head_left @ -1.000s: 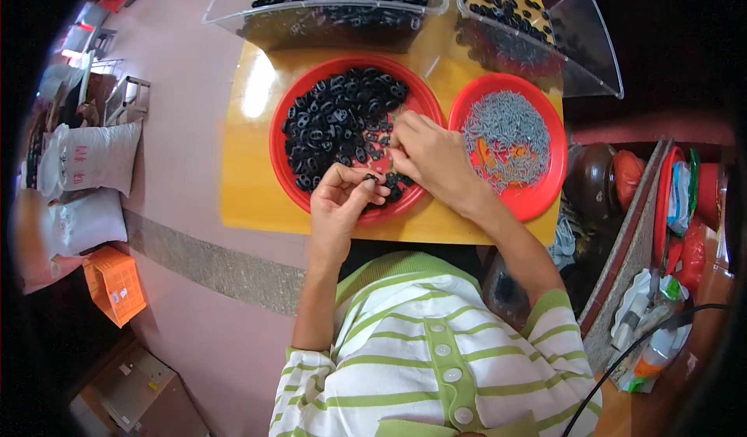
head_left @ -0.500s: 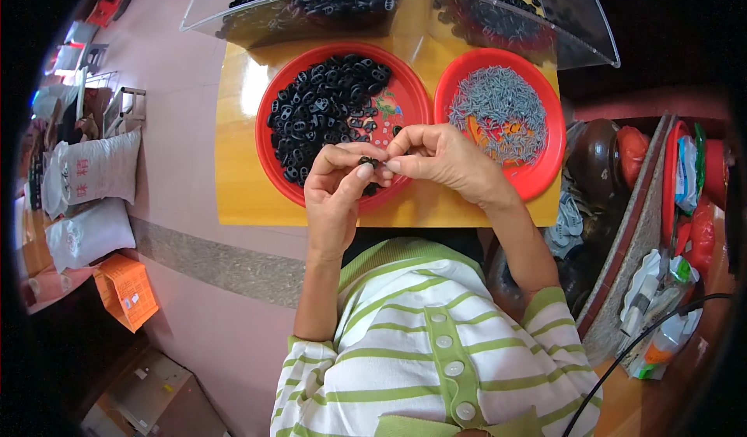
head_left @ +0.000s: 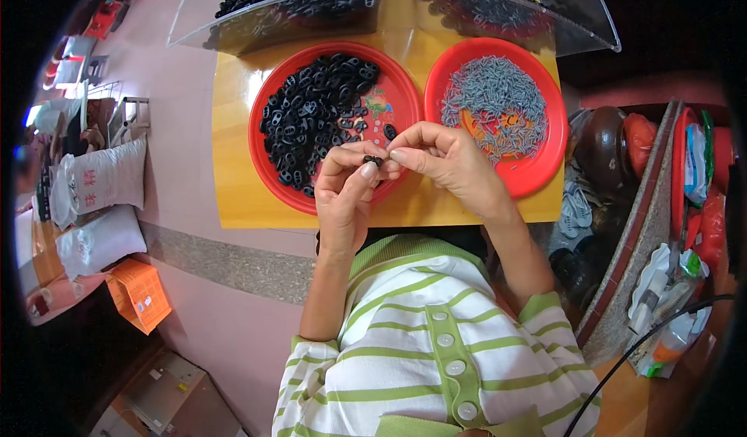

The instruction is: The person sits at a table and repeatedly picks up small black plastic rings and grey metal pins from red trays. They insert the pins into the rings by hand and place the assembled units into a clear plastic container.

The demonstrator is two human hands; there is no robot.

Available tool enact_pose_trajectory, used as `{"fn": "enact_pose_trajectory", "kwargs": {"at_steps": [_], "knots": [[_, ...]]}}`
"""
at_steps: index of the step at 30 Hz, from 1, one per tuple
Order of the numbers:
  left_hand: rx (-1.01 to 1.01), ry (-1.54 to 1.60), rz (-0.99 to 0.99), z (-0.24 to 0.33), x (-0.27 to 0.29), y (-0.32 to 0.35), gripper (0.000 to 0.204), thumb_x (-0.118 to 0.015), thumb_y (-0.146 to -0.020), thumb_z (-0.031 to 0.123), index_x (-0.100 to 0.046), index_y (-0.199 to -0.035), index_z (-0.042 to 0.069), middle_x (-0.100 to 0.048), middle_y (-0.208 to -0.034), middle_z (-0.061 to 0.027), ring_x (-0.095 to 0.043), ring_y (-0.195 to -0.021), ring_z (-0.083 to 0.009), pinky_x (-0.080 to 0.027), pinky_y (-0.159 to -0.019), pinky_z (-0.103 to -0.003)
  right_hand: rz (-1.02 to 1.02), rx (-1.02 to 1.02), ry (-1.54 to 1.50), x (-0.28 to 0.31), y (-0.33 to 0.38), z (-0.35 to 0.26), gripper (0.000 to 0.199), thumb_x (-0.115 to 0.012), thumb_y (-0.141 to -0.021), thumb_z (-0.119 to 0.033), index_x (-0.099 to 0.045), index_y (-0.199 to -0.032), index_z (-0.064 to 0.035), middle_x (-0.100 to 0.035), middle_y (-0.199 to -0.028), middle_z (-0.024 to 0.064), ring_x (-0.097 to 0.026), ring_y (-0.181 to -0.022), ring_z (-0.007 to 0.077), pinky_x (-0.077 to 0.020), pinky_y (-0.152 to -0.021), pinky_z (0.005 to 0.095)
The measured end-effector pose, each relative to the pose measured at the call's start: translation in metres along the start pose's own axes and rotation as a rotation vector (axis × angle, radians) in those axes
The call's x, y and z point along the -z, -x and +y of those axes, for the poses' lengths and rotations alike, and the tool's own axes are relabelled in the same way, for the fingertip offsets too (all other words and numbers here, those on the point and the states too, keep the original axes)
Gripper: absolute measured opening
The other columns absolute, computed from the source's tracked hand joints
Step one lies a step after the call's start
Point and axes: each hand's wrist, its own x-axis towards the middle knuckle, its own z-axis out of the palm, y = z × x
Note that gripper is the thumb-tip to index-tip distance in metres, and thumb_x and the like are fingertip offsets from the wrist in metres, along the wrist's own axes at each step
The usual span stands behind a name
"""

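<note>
Black plastic piece point(head_left: 373, 159), small, pinched between the fingertips of both my hands above the near edge of the yellow board point(head_left: 233, 164).

Left hand point(head_left: 348, 192): fingers curled closed, thumb and forefinger gripping the piece from the left and below.

Right hand point(head_left: 443, 159): fingers bent, thumb and forefinger tips closed on the same piece from the right. The two hands touch at the fingertips.

Left red plate point(head_left: 397, 94): round, on the board, just beyond my left hand; holds a heap of black plastic pieces point(head_left: 311, 114) like the one I hold, massed on its left half, with a few loose ones toward the right.

Right red plate point(head_left: 545, 157): round, touching or just beside the left plate; holds a pile of small grey pins point(head_left: 494, 98). My right hand overlaps its near left rim.

Clear plastic bins point(head_left: 296, 13): two, at the far edge of the board, both holding more black pieces.

Green-and-white striped shirt point(head_left: 420, 336): buttoned, near edge of view.

White sacks point(head_left: 101, 176): on the pink floor, far left.

Orange box point(head_left: 140, 295): near the sacks, on the left.

Cluttered shelf point(head_left: 661, 227): to the right, with bags and bottles; contents too small to tell.
</note>
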Motion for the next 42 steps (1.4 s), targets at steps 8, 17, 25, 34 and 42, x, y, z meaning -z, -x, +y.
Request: {"fn": "enact_pose_trajectory", "kwargs": {"at_steps": [8, 17, 25, 34, 42], "knots": [[-0.164, -0.332, 0.024, -0.01, -0.003, -0.003, 0.008, -0.057, -0.086, -0.005, -0.055, -0.093, -0.001, -0.057, -0.105, -0.0111, -0.059, -0.091, -0.0138, -0.05, -0.082, -0.027, 0.162, 0.141, 0.094, 0.0, 0.0, 0.017, 0.011, -0.069, -0.083, -0.009, -0.067, -0.092, -0.0022, -0.063, -0.075, -0.0035, -0.046, -0.06, -0.0009, -0.0367, -0.053, 0.0154], [-0.136, -0.311, 0.12, -0.005, -0.009, -0.004, 0.005, -0.055, -0.088, -0.003, -0.054, -0.093, -0.002, -0.062, -0.099, -0.0139, -0.064, -0.083, -0.0162, -0.053, -0.077, -0.028, 0.253, 0.374, 0.446, -0.005, -0.005, 0.012, 0.009, -0.069, -0.082, -0.005, -0.065, -0.088, -0.0001, -0.056, -0.079, -0.0028, -0.046, -0.062, 0.0004, -0.0369, -0.053, 0.0169], [0.174, -0.057, 0.087, 0.009, 0.002, -0.003, 0.005, -0.054, -0.09, 0.001, -0.053, -0.093, -0.002, -0.066, -0.086, -0.0168, -0.067, -0.072, -0.0199, -0.056, -0.066, -0.029, 0.082, 0.221, 0.227, -0.008, -0.006, 0.005, 0.008, -0.058, -0.09, -0.006, -0.061, -0.094, 0.0003, -0.065, -0.082, 0.0029, -0.062, -0.072, 0.0066, -0.0495, -0.06, 0.0206], [0.172, -0.15, 0.087, 0.011, 0.005, 0.002, 0.006, -0.057, -0.089, 0.001, -0.057, -0.094, -0.003, -0.066, -0.084, -0.0124, -0.064, -0.069, -0.015, -0.055, -0.062, -0.026, 0.021, 0.142, 0.258, -0.01, -0.004, -0.001, 0.01, -0.057, -0.091, -0.008, -0.06, -0.093, 0.0015, -0.065, -0.08, 0.0035, -0.062, -0.071, 0.0069, -0.0505, -0.061, 0.0215], [0.156, -0.163, 0.064, 0.012, 0.005, 0.003, 0.008, -0.057, -0.089, 0.0, -0.058, -0.096, -0.003, -0.066, -0.085, -0.0122, -0.064, -0.069, -0.0148, -0.054, -0.061, -0.026, 0.047, 0.141, 0.35, -0.012, -0.002, -0.006, 0.01, -0.059, -0.09, -0.007, -0.061, -0.093, 0.0016, -0.066, -0.082, 0.0037, -0.062, -0.072, 0.0064, -0.0517, -0.06, 0.0217]]}}
